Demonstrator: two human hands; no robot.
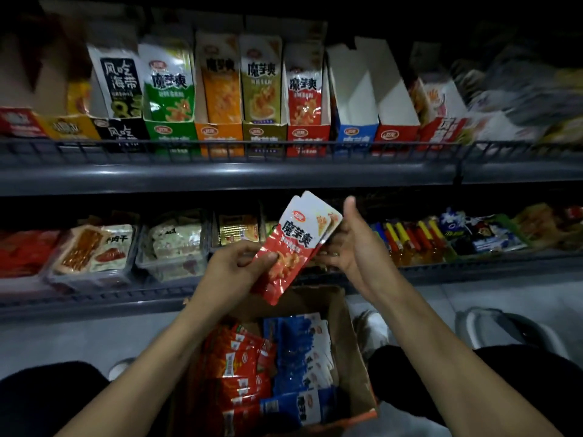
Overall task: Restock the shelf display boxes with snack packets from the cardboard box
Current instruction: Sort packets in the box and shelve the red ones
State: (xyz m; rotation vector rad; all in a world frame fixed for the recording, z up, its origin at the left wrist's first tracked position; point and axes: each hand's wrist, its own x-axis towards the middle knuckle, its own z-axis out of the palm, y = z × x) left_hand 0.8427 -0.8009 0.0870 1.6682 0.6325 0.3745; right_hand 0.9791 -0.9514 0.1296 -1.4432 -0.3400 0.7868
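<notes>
Both hands hold a small stack of red snack packets (296, 244) in front of the lower shelf. My left hand (235, 268) pinches the stack's lower part with thumb on front. My right hand (350, 244) cups its back edge, thumb raised. Below sits the open cardboard box (353, 348), holding red packets (243, 367) on the left and blue packets (299, 351) on the right. On the upper shelf stand display boxes: a red one (307, 134) filled with matching red packets, then a blue box (356, 134) and another red box (394, 134) that look empty.
A wire rail (220, 151) runs along the upper shelf front. More filled display boxes stand left: black, green, orange, olive. The lower shelf (94, 298) carries trays of other snacks and coloured sticks at right. My knees flank the cardboard box on the grey floor.
</notes>
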